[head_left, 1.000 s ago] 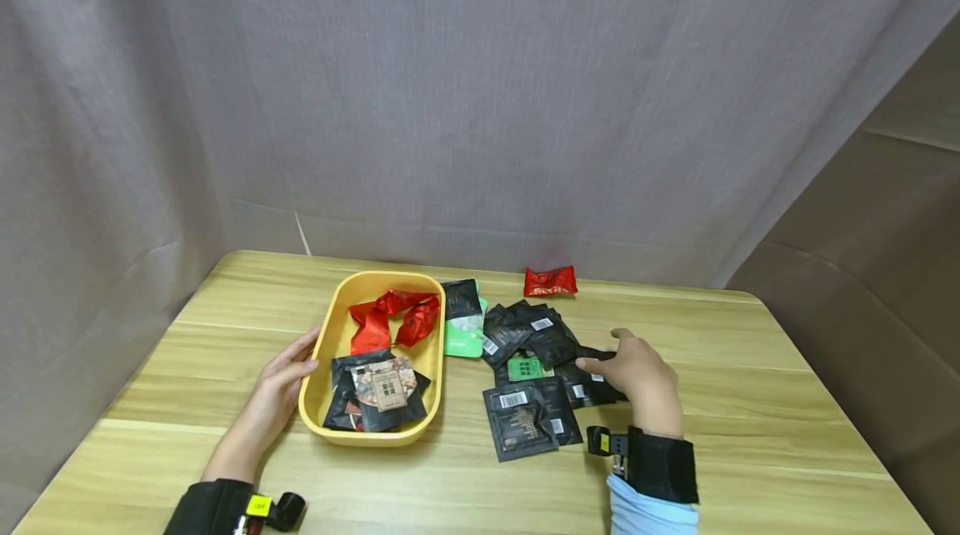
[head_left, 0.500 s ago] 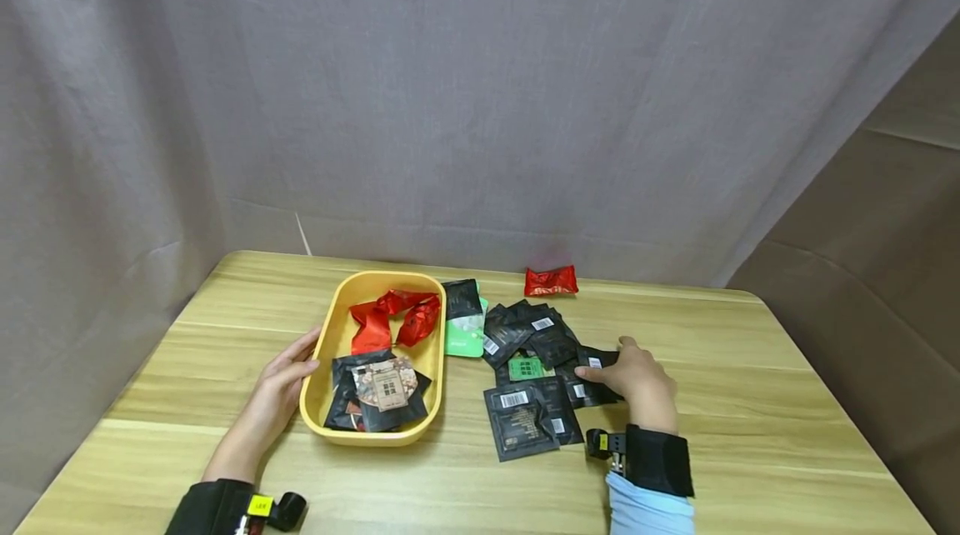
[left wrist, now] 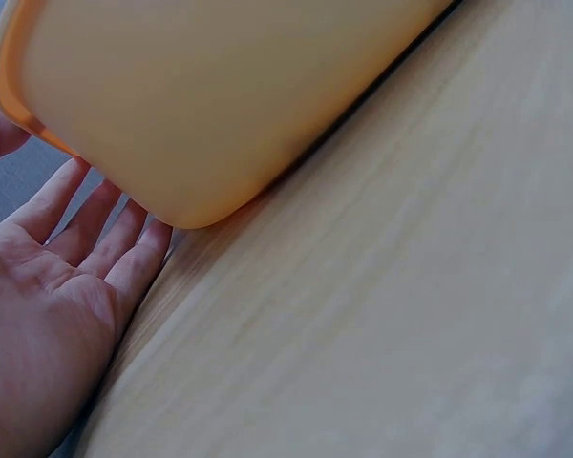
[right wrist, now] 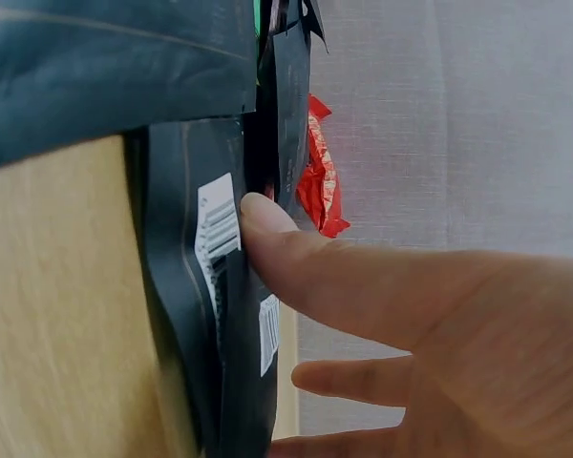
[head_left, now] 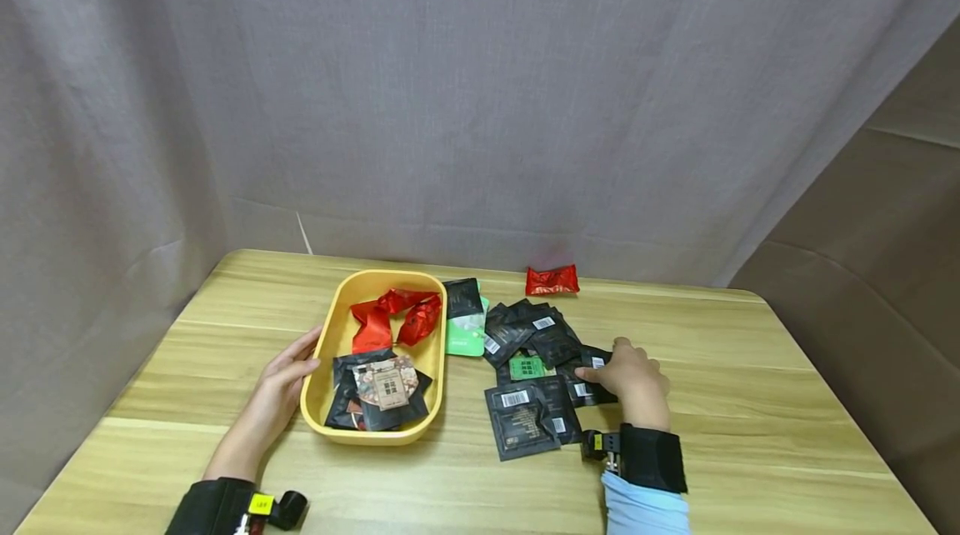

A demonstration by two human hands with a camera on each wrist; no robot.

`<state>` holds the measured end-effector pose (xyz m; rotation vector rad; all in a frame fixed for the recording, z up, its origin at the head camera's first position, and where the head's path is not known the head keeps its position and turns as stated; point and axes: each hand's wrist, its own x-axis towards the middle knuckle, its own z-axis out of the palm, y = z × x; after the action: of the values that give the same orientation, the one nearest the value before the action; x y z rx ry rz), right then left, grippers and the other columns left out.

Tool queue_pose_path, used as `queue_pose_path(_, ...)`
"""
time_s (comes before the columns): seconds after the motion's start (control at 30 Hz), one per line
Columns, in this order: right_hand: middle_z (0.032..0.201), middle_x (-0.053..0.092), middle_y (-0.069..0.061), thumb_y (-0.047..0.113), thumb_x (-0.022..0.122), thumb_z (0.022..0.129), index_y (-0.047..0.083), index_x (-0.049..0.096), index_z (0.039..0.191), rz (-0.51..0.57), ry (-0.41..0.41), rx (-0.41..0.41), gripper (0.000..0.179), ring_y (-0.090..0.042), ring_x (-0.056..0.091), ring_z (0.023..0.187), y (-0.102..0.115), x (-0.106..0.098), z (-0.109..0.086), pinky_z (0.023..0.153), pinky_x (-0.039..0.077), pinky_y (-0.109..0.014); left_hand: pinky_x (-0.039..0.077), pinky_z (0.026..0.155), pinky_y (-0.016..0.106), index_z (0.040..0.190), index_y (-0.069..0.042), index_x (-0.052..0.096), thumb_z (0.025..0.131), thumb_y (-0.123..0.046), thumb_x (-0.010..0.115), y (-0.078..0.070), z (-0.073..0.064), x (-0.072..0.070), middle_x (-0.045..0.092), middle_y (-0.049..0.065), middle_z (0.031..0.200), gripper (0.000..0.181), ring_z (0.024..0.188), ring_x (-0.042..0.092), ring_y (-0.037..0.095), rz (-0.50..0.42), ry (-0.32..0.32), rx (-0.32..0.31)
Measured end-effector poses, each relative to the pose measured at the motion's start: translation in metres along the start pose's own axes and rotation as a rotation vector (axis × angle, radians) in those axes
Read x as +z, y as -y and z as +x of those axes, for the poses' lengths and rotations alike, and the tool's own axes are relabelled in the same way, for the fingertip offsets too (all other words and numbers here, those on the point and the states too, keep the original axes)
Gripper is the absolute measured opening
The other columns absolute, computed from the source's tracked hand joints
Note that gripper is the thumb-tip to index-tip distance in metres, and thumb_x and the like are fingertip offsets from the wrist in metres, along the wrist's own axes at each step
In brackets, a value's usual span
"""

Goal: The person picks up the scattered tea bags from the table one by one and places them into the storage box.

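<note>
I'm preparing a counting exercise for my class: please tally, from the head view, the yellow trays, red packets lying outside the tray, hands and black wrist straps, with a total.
Yellow tray: 1
Red packet outside the tray: 1
Hands (left hand, right hand): 2
Black wrist straps: 2
Total: 6

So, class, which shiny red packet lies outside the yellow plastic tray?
The red packet near the far edge of the wooden table; the other red pieces lie in the yellow tray.

Left wrist view crops the tray (left wrist: 201, 105); one sachet (head_left: 599, 355) is partly hidden.
</note>
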<state>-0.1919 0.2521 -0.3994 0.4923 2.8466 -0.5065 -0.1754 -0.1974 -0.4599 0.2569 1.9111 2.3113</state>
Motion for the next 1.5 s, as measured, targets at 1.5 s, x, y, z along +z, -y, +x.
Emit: queue_pose_path(1.5,0.117,0.055,-0.043,0.006,0.024,0.093,-0.010,0.033,0.138,0.121,-0.232,0.023,0.048,-0.054,0.058,0.089,-0.003,-0.023,-0.014,0.066,0.051,-0.061,0.046,0.092,0.011,0.147,0.011,0.011,0.095,-0.004,0.037,0.003,0.002,-0.002,0.048,-0.015,0.126,0.059,0.114,0.050,-0.002,-0.062,0.026,0.049)
